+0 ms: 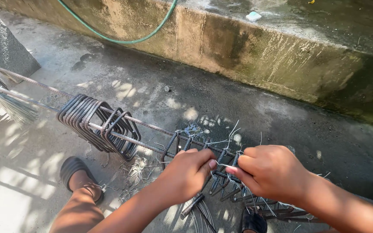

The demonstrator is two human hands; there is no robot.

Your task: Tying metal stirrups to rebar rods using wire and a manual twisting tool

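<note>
Wire end pinched at the fingertips (234, 170) of the right hand (273, 172), far too thin to follow past them. Below the fingers of the left hand (186, 172), tied stirrups (221, 181) mostly covered by both palms. Behind the knuckles, both forearms cut off by the bottom edge. Long rebars (152, 127) lost off the left edge, far from the fingers. Green hose (121, 42) clipped by the top edge.

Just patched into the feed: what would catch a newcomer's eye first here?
Two bare hands meet low in the middle: the left hand and the right hand pinch thin tie wire at a rebar cage. To their left, a bunch of loose bent stirrups hangs on the long bars. A green hose droops across the stained concrete kerb at the top.
</note>
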